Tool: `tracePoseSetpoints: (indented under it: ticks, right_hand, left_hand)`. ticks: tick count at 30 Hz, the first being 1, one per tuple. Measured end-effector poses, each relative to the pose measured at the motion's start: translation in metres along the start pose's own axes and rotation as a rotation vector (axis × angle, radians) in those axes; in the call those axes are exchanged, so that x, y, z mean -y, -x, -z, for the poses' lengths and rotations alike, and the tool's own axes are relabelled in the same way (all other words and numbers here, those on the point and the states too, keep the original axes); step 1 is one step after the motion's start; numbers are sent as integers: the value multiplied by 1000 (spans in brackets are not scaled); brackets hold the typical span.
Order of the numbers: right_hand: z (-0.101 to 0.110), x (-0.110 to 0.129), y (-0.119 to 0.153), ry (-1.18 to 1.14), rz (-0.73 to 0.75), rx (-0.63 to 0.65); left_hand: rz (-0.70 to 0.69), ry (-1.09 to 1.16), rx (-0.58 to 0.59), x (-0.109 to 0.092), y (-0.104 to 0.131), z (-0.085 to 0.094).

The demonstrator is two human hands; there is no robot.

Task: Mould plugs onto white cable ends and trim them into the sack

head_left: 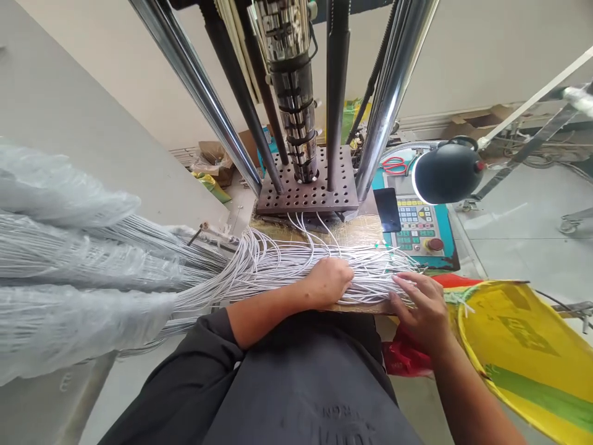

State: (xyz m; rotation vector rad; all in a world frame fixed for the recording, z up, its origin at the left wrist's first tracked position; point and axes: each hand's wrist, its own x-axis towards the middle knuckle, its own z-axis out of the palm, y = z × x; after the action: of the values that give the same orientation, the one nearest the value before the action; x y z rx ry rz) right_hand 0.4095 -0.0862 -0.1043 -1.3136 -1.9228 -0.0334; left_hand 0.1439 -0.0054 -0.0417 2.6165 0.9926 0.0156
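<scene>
A thick spread of thin white cables lies across a small worktable in front of me. My left hand rests on the middle of the spread, its fingers curled down around some cables; the fingertips are hidden. At the right end, beside the loose cable ends, is my right hand, fingers apart and touching the outermost cables. Small green tips show on a few ends. Several cables run up under a perforated metal plate just behind the spread.
Plastic-wrapped cable bundles come in from the left. Above the plate rises a machine column between steel posts. A black lamp, a control panel, a dark phone-like slab and red-handled scissors are to the right. A yellow bag hangs at lower right.
</scene>
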Motion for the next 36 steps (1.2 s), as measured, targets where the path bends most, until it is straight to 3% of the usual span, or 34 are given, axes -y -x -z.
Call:
tracePoseSetpoints:
  ticks: [3, 6, 10, 13, 22, 25, 27, 29, 31, 33, 36]
  right_hand:
    - [2, -10, -24, -18, 23, 27]
    - [-9, -22, -68, -36, 66, 191]
    - [-49, -29, -126, -122, 161, 506]
    - [-79, -25, -152, -164, 182, 598]
    - [-115, 3, -184, 4, 164, 742]
    - [-113, 5, -188, 5, 161, 763]
    - [-101, -1, -185, -28, 161, 779]
    - [-78, -12, -176, -102, 127, 756]
    - [-48, -23, -157, -203, 44, 650]
    - [-17, -26, -129, -311, -77, 438]
    - [18, -6, -78, -481, -331, 0]
  left_hand:
    - [5, 28, -15, -2, -2, 1]
    - [12, 51, -45, -6, -1, 5]
    - [15, 41, -66, -8, 1, 10]
    - [26, -42, -57, -9, 2, 13]
    - [-36, -136, -55, -22, 12, 16]
    - [-26, -39, -52, -17, 8, 20]
    - [-3, 109, -60, -9, 5, 25]
    - [23, 274, -73, -1, 2, 30]
    - [58, 384, -105, 6, -2, 33]
    - [90, 444, -100, 8, -11, 37]
    - [70, 520, 138, 3, -32, 47]
